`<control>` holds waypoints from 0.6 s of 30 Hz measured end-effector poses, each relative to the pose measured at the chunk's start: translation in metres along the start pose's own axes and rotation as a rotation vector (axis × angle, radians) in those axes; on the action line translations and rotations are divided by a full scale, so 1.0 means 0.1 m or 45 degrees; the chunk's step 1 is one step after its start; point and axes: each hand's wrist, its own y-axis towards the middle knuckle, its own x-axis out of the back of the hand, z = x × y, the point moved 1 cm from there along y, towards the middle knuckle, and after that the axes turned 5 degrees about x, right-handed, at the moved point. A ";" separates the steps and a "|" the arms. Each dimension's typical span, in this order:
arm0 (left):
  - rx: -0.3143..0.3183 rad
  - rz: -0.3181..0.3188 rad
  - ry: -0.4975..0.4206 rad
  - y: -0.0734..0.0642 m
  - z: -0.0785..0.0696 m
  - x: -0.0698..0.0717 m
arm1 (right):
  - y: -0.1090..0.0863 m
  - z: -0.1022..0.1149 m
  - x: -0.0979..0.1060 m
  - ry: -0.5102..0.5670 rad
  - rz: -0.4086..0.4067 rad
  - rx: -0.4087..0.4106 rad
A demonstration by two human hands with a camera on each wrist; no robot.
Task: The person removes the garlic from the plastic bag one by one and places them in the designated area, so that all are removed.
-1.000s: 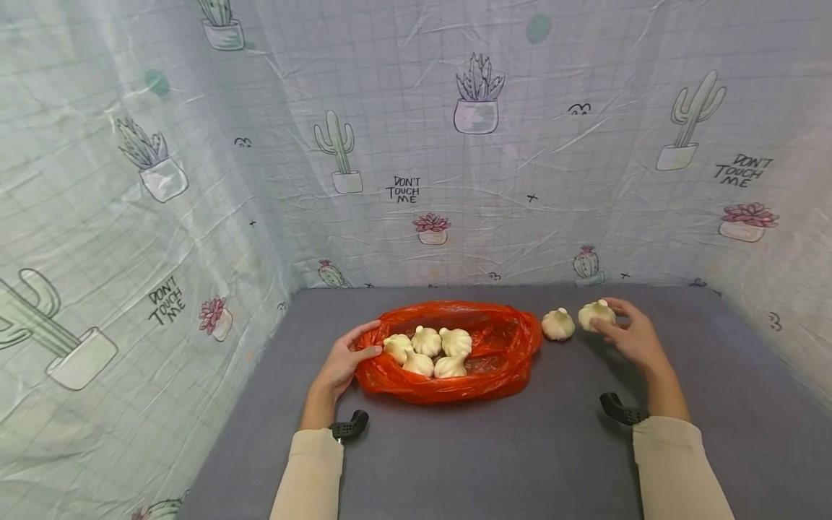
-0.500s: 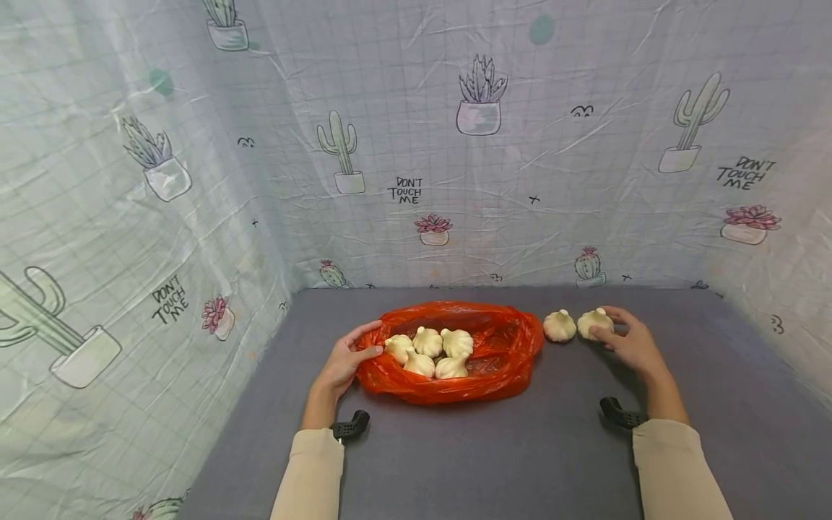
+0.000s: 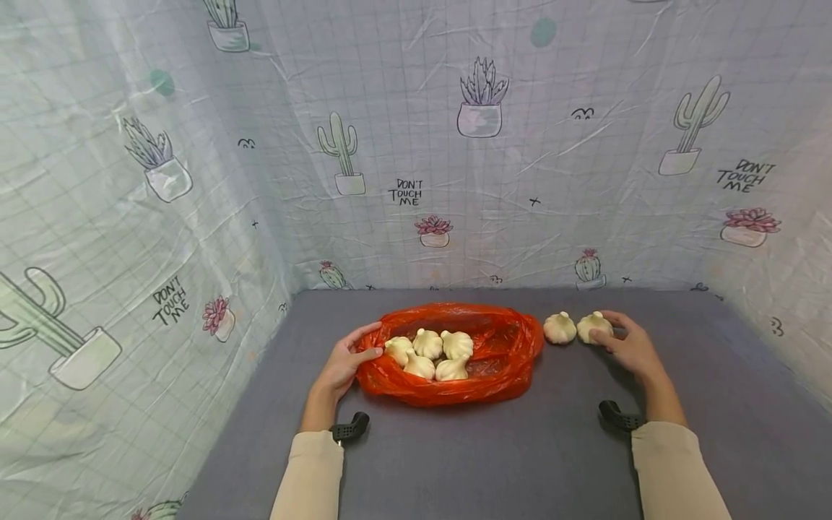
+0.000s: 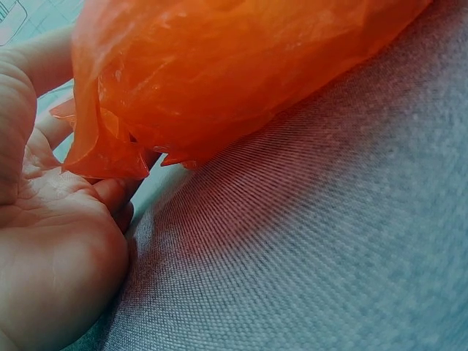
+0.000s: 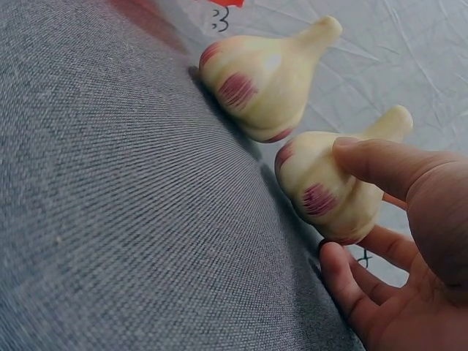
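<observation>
Left hand (image 3: 339, 363) pinches crinkly, translucent red plastic bag (image 3: 448, 392); right hand (image 3: 633, 348) grips a smooth, lobed, purple-streaked garlic bulb (image 3: 591, 326)!

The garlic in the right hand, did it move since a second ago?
Yes. The garlic bulb in the right hand is a little lower in the head picture, judged against the cactus drawing behind it, and slightly closer to the other bulb.

a hand could pass over the grey table (image 3: 481, 462) in front of the red bag (image 3: 448, 393). the bag and the left hand (image 3: 339, 365) bar the middle; to the right, the loose bulb (image 3: 559, 329) and the held bulb (image 3: 591, 327) in the right hand (image 3: 630, 347) leave little room between. a patterned curtain (image 3: 468, 166) walls the back.
</observation>
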 end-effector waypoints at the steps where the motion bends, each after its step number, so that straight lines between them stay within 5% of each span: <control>1: 0.000 0.001 0.000 0.00 0.00 0.00 | 0.00 0.00 0.00 0.004 0.006 -0.004; 18: -0.006 0.015 -0.033 -0.01 0.02 0.00 | 0.01 -0.03 0.00 -0.015 0.037 -0.050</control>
